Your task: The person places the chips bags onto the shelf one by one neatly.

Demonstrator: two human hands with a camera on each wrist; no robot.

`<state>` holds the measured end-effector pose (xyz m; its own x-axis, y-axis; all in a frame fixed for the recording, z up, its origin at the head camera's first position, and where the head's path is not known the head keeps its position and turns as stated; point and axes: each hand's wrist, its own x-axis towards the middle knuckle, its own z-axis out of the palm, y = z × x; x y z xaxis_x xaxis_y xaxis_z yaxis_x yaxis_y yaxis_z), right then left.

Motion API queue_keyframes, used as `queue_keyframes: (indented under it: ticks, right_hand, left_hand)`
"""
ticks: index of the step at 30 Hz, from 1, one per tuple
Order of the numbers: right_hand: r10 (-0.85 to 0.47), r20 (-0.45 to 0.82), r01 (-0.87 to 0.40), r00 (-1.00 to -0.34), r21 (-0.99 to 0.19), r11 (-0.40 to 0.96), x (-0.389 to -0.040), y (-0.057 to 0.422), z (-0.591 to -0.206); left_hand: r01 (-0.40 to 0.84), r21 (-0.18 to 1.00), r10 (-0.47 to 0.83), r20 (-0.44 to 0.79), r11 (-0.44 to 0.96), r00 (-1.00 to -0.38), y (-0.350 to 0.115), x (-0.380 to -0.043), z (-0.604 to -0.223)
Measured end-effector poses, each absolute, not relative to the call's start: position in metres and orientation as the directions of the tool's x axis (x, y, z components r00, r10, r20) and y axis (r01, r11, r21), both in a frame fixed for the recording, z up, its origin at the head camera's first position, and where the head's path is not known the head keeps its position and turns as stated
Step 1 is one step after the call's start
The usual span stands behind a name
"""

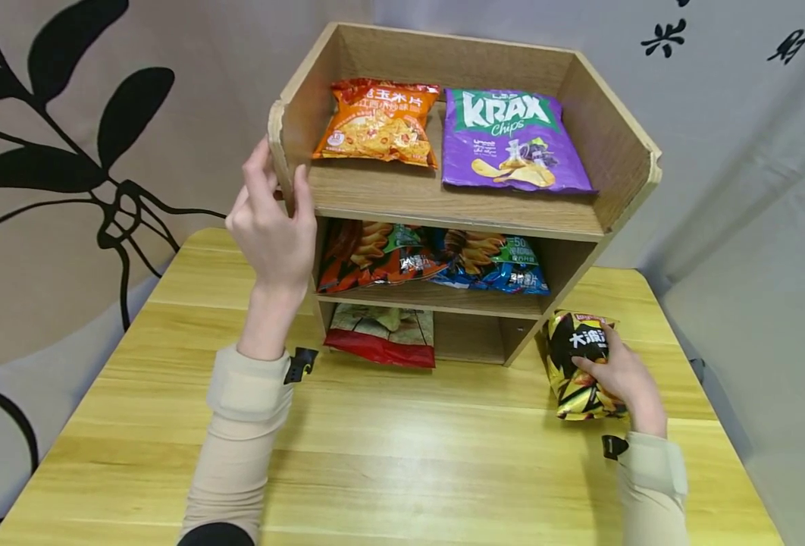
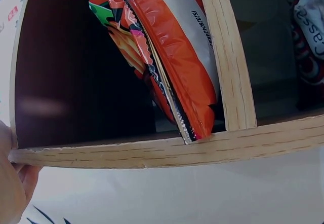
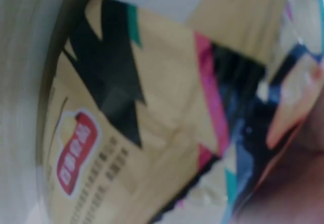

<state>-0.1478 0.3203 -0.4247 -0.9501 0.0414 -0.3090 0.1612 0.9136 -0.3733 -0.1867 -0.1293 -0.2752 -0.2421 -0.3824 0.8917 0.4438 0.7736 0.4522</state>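
My left hand (image 1: pixel 276 227) grips the front edge of the left side panel of a wooden shelf (image 1: pixel 457 212), thumb on the inner face and fingers outside. In the left wrist view, part of this hand (image 2: pixel 15 178) shows at the panel's edge. To the right of the shelf, my right hand (image 1: pixel 624 379) holds a black and gold snack bag (image 1: pixel 573 387), its thumb and fingers spread across the bag's front. The bag (image 3: pixel 167 92) fills much of the right wrist view, blurred, with fingers partly visible at the right.
On the top tier lie an orange snack bag (image 1: pixel 382 125) and a purple chips bag (image 1: pixel 512 144). The middle tier holds an orange-red bag (image 1: pixel 375 258) and a blue bag (image 1: pixel 494 262). A red and beige bag (image 1: pixel 382 337) sits at the bottom left, above the wooden table (image 1: pixel 402 470).
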Motion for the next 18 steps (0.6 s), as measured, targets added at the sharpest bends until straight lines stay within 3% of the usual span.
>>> queue_keyframes:
  ticks: [18]
  right_hand:
    - [-0.044,-0.152,0.035,-0.987,-0.482,0.875,-0.132,0.332,-0.424]
  left_hand:
    - [0.442,0.459,-0.386,0.888,0.771,-0.25,-0.13,-0.187,-0.275]
